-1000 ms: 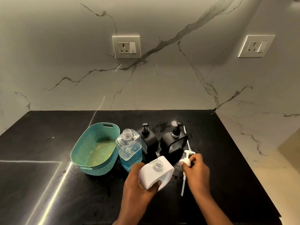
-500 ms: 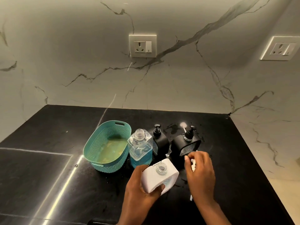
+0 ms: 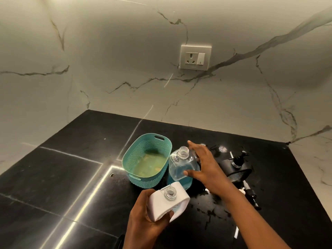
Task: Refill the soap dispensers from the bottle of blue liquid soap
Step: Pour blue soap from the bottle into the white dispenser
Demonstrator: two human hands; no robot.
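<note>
My left hand [image 3: 143, 225] grips a white soap dispenser [image 3: 161, 203], tilted, with its pump off and its clear neck open. Just behind it stands the uncapped clear bottle of blue liquid soap [image 3: 177, 164], filled in its lower part. My right hand [image 3: 206, 164] reaches around this bottle from the right, fingers spread, thumb touching its front. A black dispenser [image 3: 239, 172] with its pump on stands to the right. A second black one is hidden behind my right hand. The white pump [image 3: 248, 192] lies on the counter by my right forearm.
A teal basket [image 3: 129, 159] stands left of the bottle, touching it. The black counter [image 3: 71, 177] is wet with drops around the dispensers. Marble walls meet at a corner on the right, and a socket [image 3: 195, 57] sits on the back wall.
My right hand has put the white pump down on the counter and moved left to the soap bottle. The view has swung left. The left hand keeps its hold on the white dispenser.
</note>
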